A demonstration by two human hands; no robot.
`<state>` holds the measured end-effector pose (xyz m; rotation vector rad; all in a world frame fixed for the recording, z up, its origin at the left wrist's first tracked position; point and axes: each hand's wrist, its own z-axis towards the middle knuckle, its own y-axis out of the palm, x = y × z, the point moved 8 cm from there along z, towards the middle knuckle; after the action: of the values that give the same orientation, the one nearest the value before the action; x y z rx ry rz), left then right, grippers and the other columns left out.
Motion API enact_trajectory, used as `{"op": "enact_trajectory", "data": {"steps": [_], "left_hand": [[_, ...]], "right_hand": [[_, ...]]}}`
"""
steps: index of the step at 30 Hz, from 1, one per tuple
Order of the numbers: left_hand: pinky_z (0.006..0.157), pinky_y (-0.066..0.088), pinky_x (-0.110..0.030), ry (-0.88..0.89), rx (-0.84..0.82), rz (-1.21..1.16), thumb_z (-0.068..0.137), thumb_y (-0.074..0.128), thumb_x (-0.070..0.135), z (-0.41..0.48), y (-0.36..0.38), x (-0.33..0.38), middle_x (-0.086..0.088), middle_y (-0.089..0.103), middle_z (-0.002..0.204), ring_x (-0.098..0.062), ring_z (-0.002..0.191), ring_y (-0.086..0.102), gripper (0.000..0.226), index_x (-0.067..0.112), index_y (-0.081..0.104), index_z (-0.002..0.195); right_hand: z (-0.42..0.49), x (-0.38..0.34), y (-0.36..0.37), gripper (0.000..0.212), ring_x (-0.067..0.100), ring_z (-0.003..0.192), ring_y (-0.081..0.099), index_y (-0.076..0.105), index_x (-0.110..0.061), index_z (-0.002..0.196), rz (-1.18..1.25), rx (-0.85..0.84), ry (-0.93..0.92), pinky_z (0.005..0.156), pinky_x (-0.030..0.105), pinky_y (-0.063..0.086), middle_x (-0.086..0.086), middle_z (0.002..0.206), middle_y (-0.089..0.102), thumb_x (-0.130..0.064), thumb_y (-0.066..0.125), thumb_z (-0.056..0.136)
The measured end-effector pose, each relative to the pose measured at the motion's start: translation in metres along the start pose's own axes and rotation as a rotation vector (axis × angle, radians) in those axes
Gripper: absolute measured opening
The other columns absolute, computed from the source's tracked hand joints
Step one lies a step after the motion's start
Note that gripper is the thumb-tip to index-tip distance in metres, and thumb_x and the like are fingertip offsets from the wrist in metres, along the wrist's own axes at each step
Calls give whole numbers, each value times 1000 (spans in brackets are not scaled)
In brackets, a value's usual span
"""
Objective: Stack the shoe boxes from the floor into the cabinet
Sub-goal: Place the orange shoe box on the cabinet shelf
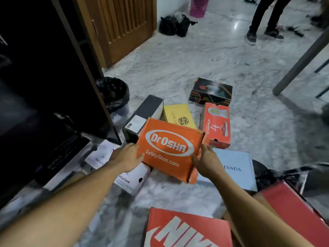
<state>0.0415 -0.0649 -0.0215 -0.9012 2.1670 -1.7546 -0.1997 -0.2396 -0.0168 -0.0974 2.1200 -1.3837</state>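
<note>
Clamping orange box (170, 148) at opposite sides with left grip (127, 156) and right grip (206, 162). Keep level, squeeze evenly, swing left into cabinet (53, 86).

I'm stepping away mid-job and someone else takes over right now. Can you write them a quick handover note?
Hands: left hand and right hand grip the orange box at opposite sides, tilted.
On the floor: black box, yellow box, red box, patterned box, blue box, white box, Nike box.
Done: unclear, since the cabinet on the left is too dark to see inside.
Left: stack the orange box, then the rest.
</note>
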Motion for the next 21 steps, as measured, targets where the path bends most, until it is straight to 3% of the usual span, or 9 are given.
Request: {"op": "enact_trajectory", "data": {"steps": [7, 10, 12, 17, 21], "left_hand": [[82, 53, -40, -21, 64, -26, 92, 48, 47, 14, 48, -25, 0, 63, 117, -25, 104, 63, 38, 20, 58, 117], [80, 54, -39, -45, 89, -82, 89, 51, 46, 2, 59, -39, 0, 65, 112, -25, 97, 64, 32, 21, 60, 108], [81, 53, -38, -66, 63, -113, 87, 52, 49, -6, 64, -44, 2, 63, 115, -24, 97, 64, 36, 25, 59, 113], [84, 51, -36, -64, 23, -175, 87, 59, 46, 6, 93, -49, 2, 61, 126, -25, 109, 61, 45, 27, 53, 126], [93, 51, -40, -56, -37, -208, 81, 70, 46, 35, 128, -57, 0, 54, 138, -26, 122, 56, 70, 25, 40, 141]], "right_hand": [[2, 18, 29, 62, 37, 130, 44, 36, -14, 144, 61, 156, -47, 107, 51, 40, 16, 142, 41, -43, 57, 94], [-20, 25, 39, 70, 38, 135, 40, 26, -14, 150, 116, 170, -24, 110, 50, 36, 16, 151, 33, -41, 59, 94], [-33, 28, 50, 75, 38, 136, 38, 24, -12, 150, 145, 155, -10, 110, 49, 36, 18, 150, 32, -41, 62, 92], [-40, 36, 80, 98, 33, 136, 39, 17, -20, 149, 193, 151, -45, 109, 51, 38, 13, 149, 32, -53, 75, 78], [-30, 38, 101, 118, 25, 139, 36, 4, -28, 152, 223, 167, -102, 109, 49, 40, 3, 153, 26, -59, 80, 67]]}}
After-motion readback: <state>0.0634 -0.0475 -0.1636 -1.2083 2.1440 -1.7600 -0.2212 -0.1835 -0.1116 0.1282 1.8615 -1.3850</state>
